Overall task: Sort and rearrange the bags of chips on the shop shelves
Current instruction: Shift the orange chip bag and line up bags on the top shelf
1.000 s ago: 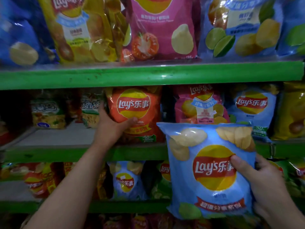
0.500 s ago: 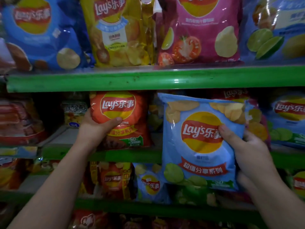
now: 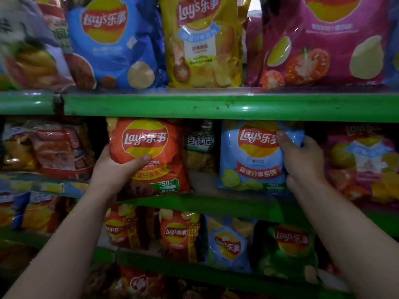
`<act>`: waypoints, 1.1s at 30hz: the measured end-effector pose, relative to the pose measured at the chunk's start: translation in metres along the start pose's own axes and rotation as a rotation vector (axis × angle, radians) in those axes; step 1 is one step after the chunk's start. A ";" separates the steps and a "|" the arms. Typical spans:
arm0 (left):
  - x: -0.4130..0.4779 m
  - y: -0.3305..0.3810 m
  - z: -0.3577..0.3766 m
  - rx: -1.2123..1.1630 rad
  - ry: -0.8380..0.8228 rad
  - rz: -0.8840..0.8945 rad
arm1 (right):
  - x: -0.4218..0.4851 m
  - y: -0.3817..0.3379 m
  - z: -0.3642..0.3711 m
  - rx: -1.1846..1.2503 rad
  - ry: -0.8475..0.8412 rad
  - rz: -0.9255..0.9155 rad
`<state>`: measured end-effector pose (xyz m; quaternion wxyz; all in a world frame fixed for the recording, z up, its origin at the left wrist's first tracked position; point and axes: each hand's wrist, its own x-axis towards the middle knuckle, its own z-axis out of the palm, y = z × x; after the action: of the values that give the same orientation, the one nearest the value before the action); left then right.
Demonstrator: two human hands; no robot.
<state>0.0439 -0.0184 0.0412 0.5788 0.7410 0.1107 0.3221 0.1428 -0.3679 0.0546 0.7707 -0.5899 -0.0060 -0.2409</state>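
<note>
Left hand [image 3: 112, 169] closed on orange bag [image 3: 149, 156]; right hand [image 3: 302, 158] closed on blue bag [image 3: 252, 156], both on middle shelf [image 3: 216, 203]. Judged light, soft, slippery, crushable; best gripped at side edges.

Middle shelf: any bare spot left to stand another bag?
One bare patch of shelf board shows between the orange bag in the left hand and the light blue bag in the right hand, in front of the green snack bag. Everywhere else is packed.
</note>
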 end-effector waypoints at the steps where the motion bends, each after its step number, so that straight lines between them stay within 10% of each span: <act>1: 0.001 -0.001 -0.006 -0.006 0.011 -0.005 | -0.001 0.005 0.002 -0.029 0.016 -0.030; 11: -0.005 -0.017 -0.051 -0.038 -0.006 -0.005 | -0.020 0.035 0.005 -0.382 0.172 -0.241; 15: -0.013 -0.031 -0.057 -0.049 -0.018 -0.037 | -0.059 0.042 0.011 -0.472 0.229 -0.688; 18: -0.028 -0.049 -0.065 -0.033 0.003 -0.051 | -0.100 0.078 0.016 -0.485 -0.053 -0.933; 21: -0.052 -0.074 -0.078 0.028 0.027 -0.087 | -0.147 0.133 0.024 -0.711 -0.626 -0.579; 24: -0.069 -0.100 -0.089 0.030 0.025 -0.142 | -0.168 0.182 0.042 -0.837 -0.836 -0.212; 33: -0.085 -0.148 -0.128 0.006 0.120 -0.230 | -0.173 0.217 0.118 -0.972 -0.378 0.115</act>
<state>-0.0682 0.0814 -0.1105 0.6020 0.7046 0.2301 0.2970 0.1047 -0.1562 -0.1573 0.4055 -0.9120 -0.0003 -0.0625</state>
